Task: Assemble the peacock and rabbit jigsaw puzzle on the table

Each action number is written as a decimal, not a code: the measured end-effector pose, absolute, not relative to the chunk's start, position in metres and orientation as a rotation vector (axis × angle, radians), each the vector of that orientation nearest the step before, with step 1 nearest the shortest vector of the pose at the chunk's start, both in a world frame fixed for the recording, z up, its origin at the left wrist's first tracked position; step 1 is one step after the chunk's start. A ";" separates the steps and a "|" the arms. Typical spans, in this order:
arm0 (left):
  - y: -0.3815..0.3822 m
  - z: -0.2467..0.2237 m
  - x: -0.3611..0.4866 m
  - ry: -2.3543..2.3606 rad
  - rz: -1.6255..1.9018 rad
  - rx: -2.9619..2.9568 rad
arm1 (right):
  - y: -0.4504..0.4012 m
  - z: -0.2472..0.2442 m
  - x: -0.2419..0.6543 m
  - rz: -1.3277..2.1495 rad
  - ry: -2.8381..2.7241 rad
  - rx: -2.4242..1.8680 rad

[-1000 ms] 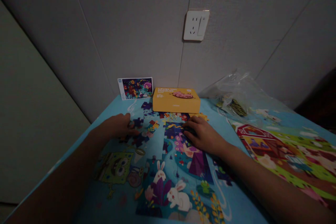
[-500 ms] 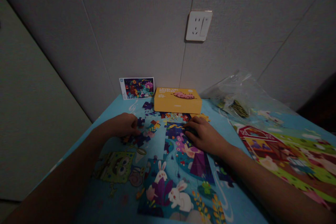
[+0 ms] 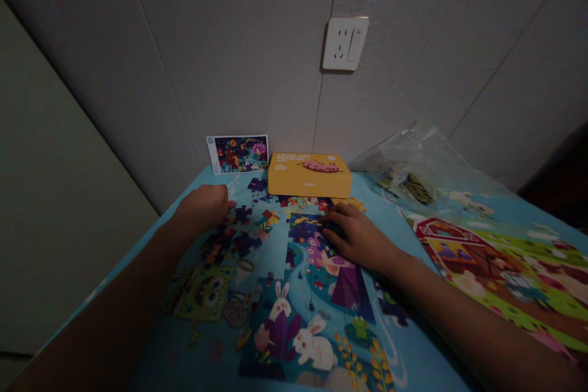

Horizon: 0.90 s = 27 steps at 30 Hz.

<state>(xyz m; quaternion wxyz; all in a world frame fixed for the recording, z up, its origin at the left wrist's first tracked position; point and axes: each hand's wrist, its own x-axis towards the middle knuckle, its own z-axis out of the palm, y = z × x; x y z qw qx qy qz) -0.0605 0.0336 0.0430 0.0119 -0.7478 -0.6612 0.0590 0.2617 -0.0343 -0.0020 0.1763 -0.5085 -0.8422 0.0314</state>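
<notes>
A partly joined jigsaw puzzle (image 3: pixel 310 300) with rabbits, a frog and purple plants lies in front of me. My right hand (image 3: pixel 351 229) rests on its upper right edge, fingers bent and thumb apart from them; a dark patch shows in the gap. My left hand (image 3: pixel 204 208) is closed above the left side of the table, one fingertip poking out to the right. Whatever it holds, if anything, is hidden. Just right of and below it lie loose dark puzzle pieces (image 3: pixel 245 243). A few more pieces (image 3: pixel 392 304) lie partly behind my right forearm.
A yellow puzzle box (image 3: pixel 310 185) stands against the wall, with a picture card (image 3: pixel 241 154) leaning at its left. To the right are a clear plastic bag (image 3: pixel 416 180) with pieces inside and a farm-scene puzzle (image 3: pixel 500 282). The blue tablecloth (image 3: pixel 197 367) has printed cartoon figures.
My left hand has lifted away from the loose pieces, moving left and toward the wall, uncovering more of them. My right hand stays where it was on the puzzle.
</notes>
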 end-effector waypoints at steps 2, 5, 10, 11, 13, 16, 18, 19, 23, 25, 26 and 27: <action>0.034 0.039 -0.061 -2.023 0.209 -2.411 | -0.034 -0.002 0.262 0.087 -2.385 -1.443; 0.032 0.032 -0.061 -1.927 0.268 -2.518 | -0.035 -0.002 0.261 0.090 -2.381 -1.450; 0.030 0.029 -0.061 -1.886 0.279 -2.555 | -0.035 -0.002 0.262 0.098 -2.380 -1.448; 0.030 0.029 -0.060 -1.894 0.265 -2.558 | -0.035 -0.002 0.262 0.095 -2.379 -1.446; 0.031 0.030 -0.060 -1.910 0.221 -2.559 | -0.035 -0.003 0.262 0.091 -2.375 -1.445; 0.033 0.030 -0.057 -1.929 0.206 -2.591 | -0.034 -0.003 0.263 0.090 -2.377 -1.438; 0.035 0.028 -0.056 -1.925 0.209 -2.620 | -0.034 -0.003 0.262 0.093 -2.380 -1.436; 0.035 0.027 -0.055 -1.923 0.208 -2.627 | -0.034 -0.003 0.262 0.092 -2.381 -1.437; 0.036 0.023 -0.053 -1.863 0.146 -2.648 | -0.035 -0.003 0.262 0.083 -2.386 -1.448; 0.034 0.022 -0.050 -1.845 0.112 -2.646 | -0.035 -0.002 0.262 0.086 -2.387 -1.447; 0.033 0.022 -0.049 -1.839 0.109 -2.642 | -0.035 -0.002 0.262 0.088 -2.385 -1.447; 0.032 0.022 -0.047 -1.836 0.116 -2.637 | -0.035 -0.002 0.262 0.090 -2.384 -1.446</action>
